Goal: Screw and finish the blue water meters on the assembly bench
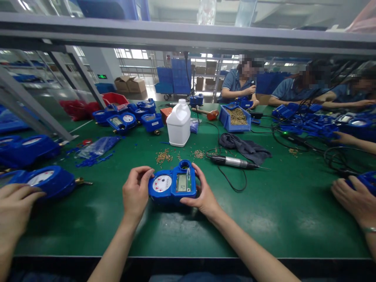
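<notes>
I hold a blue water meter (172, 185) with a white dial on its left and a small LCD screen on its right, just above the green table (188, 223). My left hand (136, 193) grips its left end. My right hand (203, 191) grips its right end, fingers curled over the top edge. An electric screwdriver (233, 161) with a black cable lies to the right, beyond my right hand. Small brass screws (163, 156) are scattered just behind the meter.
A white plastic jug (178, 123) stands behind the meter. Beside it lie a dark cloth (245, 147) and a blue bin of brass parts (236, 118). More blue meters (126, 119) sit at far left. Co-workers' hands (14, 203) flank me on both sides; others sit opposite.
</notes>
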### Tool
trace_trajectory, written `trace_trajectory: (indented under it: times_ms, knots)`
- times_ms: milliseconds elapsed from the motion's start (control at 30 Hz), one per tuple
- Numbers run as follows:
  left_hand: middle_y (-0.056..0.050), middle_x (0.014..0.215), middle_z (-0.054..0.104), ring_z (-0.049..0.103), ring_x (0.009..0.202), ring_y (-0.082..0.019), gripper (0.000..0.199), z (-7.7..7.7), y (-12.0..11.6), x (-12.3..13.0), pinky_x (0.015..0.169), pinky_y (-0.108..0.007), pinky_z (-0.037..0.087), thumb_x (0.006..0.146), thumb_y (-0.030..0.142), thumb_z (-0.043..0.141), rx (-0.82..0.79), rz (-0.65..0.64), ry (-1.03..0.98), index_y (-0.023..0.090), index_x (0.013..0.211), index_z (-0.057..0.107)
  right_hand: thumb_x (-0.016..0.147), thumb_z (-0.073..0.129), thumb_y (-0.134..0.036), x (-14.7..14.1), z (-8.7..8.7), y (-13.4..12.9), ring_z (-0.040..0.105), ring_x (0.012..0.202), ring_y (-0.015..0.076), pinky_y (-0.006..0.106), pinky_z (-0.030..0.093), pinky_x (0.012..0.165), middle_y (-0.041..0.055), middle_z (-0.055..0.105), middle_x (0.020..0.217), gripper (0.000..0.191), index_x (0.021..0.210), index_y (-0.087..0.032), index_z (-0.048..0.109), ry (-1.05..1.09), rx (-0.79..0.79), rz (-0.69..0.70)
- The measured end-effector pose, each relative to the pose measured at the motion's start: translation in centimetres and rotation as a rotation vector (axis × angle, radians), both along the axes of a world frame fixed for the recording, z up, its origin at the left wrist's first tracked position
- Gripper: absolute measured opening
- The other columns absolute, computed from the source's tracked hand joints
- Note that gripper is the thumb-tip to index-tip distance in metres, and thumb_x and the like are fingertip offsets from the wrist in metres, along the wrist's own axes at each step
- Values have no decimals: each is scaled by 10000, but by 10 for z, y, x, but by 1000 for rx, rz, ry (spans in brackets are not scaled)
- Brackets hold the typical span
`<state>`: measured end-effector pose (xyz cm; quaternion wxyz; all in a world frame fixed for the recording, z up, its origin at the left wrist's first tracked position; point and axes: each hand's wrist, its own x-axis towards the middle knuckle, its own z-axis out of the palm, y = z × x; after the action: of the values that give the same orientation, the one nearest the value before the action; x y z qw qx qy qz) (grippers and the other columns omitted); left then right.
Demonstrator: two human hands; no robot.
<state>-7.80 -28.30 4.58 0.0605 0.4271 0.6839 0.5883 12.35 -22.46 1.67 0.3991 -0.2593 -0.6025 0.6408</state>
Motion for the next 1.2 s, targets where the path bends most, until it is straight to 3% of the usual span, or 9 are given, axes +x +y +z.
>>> trace_trajectory:
  times_ms: [133, 267, 333, 433, 667, 800, 933, 1033, 1200]
  knots:
    - [-6, 922, 626, 592, 853, -161, 173, 5, -36, 11, 808, -301, 443, 863, 360, 568, -24, 43, 165, 222, 965, 595, 502, 895, -354, 6, 7, 4, 321, 1323, 281, 446, 385, 1041, 71, 313, 1411, 1119, 1422, -368, 258, -179, 238, -54]
    - [-21, 932, 622, 583, 890, -170, 97, -23, -74, 23, 828, -305, 437, 898, 261, 522, -134, -256, 472, 214, 949, 589, 466, 904, -384, 18, 13, 22, 322, 1314, 270, 462, 307, 1101, 82, 288, 1404, 1217, 1452, -347, 191, -304, 365, 89]
    - [-16, 871, 616, 577, 817, -170, 93, -45, -81, 23, 764, -306, 445, 906, 239, 506, -227, -398, 586, 219, 918, 596, 437, 909, -394, 22, 13, 33, 314, 1313, 275, 459, 278, 1118, 97, 298, 1377, 1237, 1452, -294, 210, -338, 376, 163]
    - [-16, 829, 602, 573, 781, -166, 86, -67, -80, 19, 711, -290, 456, 902, 225, 516, -293, -430, 597, 213, 878, 598, 378, 924, -373, 22, 9, 44, 301, 1312, 296, 454, 240, 1136, 118, 306, 1342, 1240, 1421, -203, 275, -338, 362, 209]
    - [-33, 899, 584, 573, 873, -152, 116, -79, -83, 13, 791, -277, 481, 909, 188, 502, -258, -412, 587, 208, 975, 594, 471, 901, -373, 16, -8, 42, 319, 1333, 286, 450, 228, 1143, 133, 260, 1461, 1249, 1454, -234, 143, -192, 202, 287]
    - [-46, 905, 588, 568, 871, -158, 122, -73, -87, 22, 808, -301, 476, 901, 146, 505, -219, -377, 596, 189, 964, 600, 469, 891, -446, 14, -21, 45, 406, 1280, 278, 428, 307, 1103, 125, 291, 1476, 1239, 1460, -249, 174, -54, 82, 334]
    - [-62, 930, 596, 563, 903, -162, 187, -39, -80, 49, 843, -330, 463, 872, 62, 526, -131, -338, 612, 167, 1008, 600, 514, 849, -523, 13, -32, 49, 427, 1263, 279, 422, 335, 1078, 123, 294, 1488, 1160, 1456, -247, 231, 44, -2, 351]
    - [-76, 893, 616, 558, 827, -168, 284, -21, -67, 70, 764, -329, 469, 787, 12, 627, 42, -296, 792, 134, 1043, 614, 515, 860, -493, 12, -36, 50, 421, 1268, 277, 428, 309, 1090, 112, 307, 1484, 1147, 1455, -263, 246, 76, -25, 343]
    - [-97, 886, 655, 550, 774, -194, 453, -37, -47, 73, 693, -345, 461, 717, 23, 705, 122, -357, 1040, 114, 1150, 602, 512, 867, -472, 12, -38, 49, 426, 1261, 279, 434, 321, 1077, 108, 358, 1453, 1120, 1442, -263, 278, 93, -27, 334]
